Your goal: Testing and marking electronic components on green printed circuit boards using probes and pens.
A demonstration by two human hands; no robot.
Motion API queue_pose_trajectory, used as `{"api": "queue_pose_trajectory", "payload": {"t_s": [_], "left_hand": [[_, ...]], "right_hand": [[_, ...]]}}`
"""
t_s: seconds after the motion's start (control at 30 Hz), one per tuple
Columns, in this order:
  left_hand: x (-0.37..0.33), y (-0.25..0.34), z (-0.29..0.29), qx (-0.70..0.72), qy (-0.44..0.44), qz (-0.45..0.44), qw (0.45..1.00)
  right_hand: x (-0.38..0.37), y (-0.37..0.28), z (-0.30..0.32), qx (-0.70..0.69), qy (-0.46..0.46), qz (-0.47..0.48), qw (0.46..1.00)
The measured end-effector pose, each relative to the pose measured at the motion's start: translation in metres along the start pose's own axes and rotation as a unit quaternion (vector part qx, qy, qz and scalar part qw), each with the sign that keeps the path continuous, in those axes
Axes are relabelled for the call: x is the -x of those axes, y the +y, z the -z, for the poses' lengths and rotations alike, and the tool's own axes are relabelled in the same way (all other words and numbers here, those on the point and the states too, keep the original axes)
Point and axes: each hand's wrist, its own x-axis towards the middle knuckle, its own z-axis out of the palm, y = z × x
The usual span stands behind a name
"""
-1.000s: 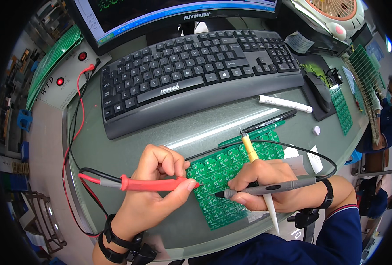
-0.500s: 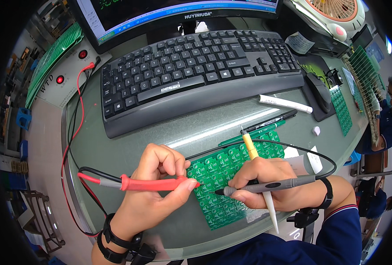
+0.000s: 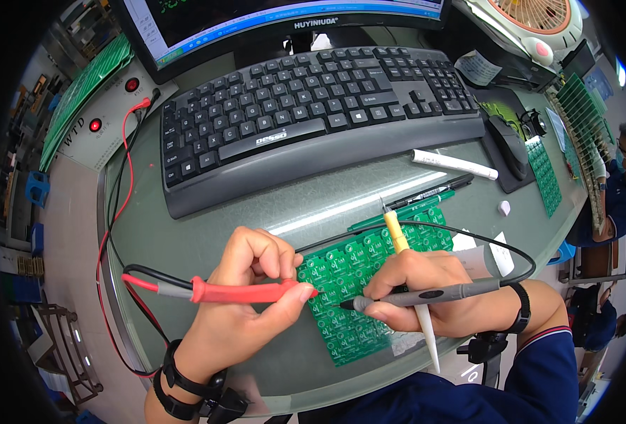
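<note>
My left hand (image 3: 256, 304) is closed around a red test probe (image 3: 235, 292), its tip at the left side of a green circuit board panel (image 3: 355, 318) printed with many small repeated units. My right hand (image 3: 426, 290) grips a grey test probe (image 3: 454, 292), whose black tip is over the board's left half, close to the red tip. The same hand also keeps a yellow-and-white pen-shaped tool (image 3: 400, 233) with a thin metal point between its fingers, pointing away from me. Whether either probe tip touches the board, I cannot tell.
Behind the board lie a black pen (image 3: 440, 189), a white marker-like tube (image 3: 454, 165) and a black keyboard (image 3: 313, 120) below a monitor (image 3: 291, 28). A mouse (image 3: 508, 145) sits at right. Red and black leads (image 3: 126, 191) run from a grey box (image 3: 111, 116). Another person (image 3: 620, 184) is at far right.
The grey probe and the yellow-and-white tool have shifted slightly left with my right hand. My left hand and the red probe have barely moved.
</note>
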Motion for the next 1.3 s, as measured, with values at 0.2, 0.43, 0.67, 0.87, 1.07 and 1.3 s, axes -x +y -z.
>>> {"api": "queue_pose_trajectory", "payload": {"t_s": [0.2,0.43,0.67,0.87,1.07,1.3], "left_hand": [[-0.0007,0.0006,0.0006,0.005,-0.002,0.001,1.0],[0.0074,0.0083,-0.0042,0.106,-0.022,0.038,0.993],[0.0058,0.0034,-0.0019,0.084,-0.059,0.065,0.993],[0.0067,0.0049,-0.0046,0.058,-0.05,0.084,0.993],[0.0067,0.0048,-0.0055,0.031,-0.057,0.073,0.995],[0.0074,0.005,-0.0064,0.012,-0.061,0.065,0.996]], "right_hand": [[0.0005,0.0002,0.0003,-0.011,-0.002,0.005,1.0],[0.0025,-0.0022,0.0029,-0.035,0.003,0.004,0.999],[0.0049,-0.0042,0.0078,-0.069,-0.034,-0.027,0.997],[0.0041,-0.007,0.0088,-0.038,-0.037,-0.034,0.998],[0.0034,-0.0072,0.0085,-0.02,-0.038,-0.025,0.999],[0.0041,-0.0072,0.0074,-0.007,-0.063,-0.01,0.998]]}}
